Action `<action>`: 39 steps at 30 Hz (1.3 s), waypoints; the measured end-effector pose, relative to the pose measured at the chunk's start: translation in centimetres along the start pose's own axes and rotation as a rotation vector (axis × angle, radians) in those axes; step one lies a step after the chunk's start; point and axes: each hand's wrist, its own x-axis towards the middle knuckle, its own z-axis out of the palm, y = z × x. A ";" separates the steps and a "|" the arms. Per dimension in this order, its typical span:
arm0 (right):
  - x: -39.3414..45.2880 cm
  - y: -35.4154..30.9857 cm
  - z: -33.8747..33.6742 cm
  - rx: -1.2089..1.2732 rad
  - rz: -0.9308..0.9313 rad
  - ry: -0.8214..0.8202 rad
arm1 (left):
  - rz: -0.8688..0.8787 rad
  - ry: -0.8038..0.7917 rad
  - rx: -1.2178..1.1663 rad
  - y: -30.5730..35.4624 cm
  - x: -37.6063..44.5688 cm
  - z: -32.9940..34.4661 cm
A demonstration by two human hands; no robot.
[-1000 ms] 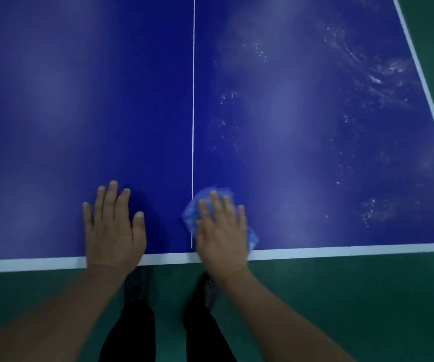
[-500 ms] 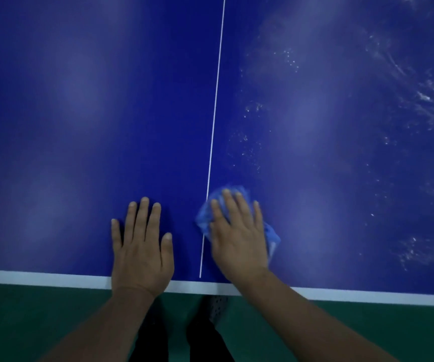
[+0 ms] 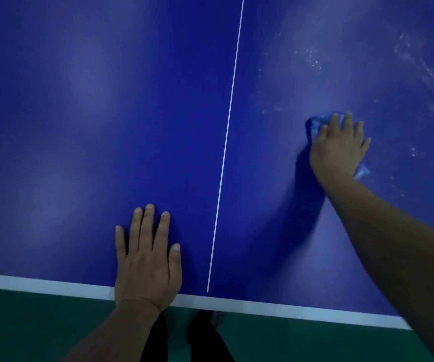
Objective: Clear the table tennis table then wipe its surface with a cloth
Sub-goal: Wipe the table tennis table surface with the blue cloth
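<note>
pressing a blue cloth flat under our right hand, fingers spread over it rather than curled round, we have it on the right half of the table, well right of the white centre line and partway toward the far side. our left hand lies flat and open on the near left, heel on the white edge band, holding nothing.

what could go wrong, as we judge it: the cloth is only pinned by the palm, so a quick sweep could leave it bunched or let it slip out from under the fingers — a corner already pokes out near the wrist. the pale specks and smears lie far and right of the hand; a pass that stops short would leave them, and a dry drag might only spread them. leaning further onto the left hand to reach could shift our weight awkwardly over the edge.

hard to make out: most of the cloth is hidden beneath the hand, so its fold and size are unclear. the right forearm is blurred. the table's far end and right side are cut off, so we cannot tell whether anything sits there — or how much of the surface remains dirty. the floor below is dim.
</note>
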 end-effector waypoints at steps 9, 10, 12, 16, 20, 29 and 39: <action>-10.1 -6.8 1.0 -0.054 -0.732 -0.123 | -0.005 0.009 0.009 0.3 -0.1 0.0; -8.0 -4.7 0.6 -0.083 -0.655 -0.082 | -0.004 0.018 0.005 0.3 0.0 0.0; -3.8 0.5 -0.3 -0.109 -0.368 0.035 | 0.002 0.027 0.008 0.1 0.0 0.2; -1.2 5.4 -1.3 0.010 0.107 0.047 | 0.001 0.039 0.019 0.1 0.0 0.4; -6.3 -2.0 0.1 -0.025 -0.211 0.013 | -0.008 0.023 0.016 0.3 0.0 0.0; -2.9 8.4 -2.4 -0.039 -0.011 -0.020 | 0.043 0.096 -0.127 0.1 3.9 -2.4; -9.5 -9.5 1.0 0.028 -0.575 -0.093 | 0.169 0.161 -0.121 1.8 20.1 -4.5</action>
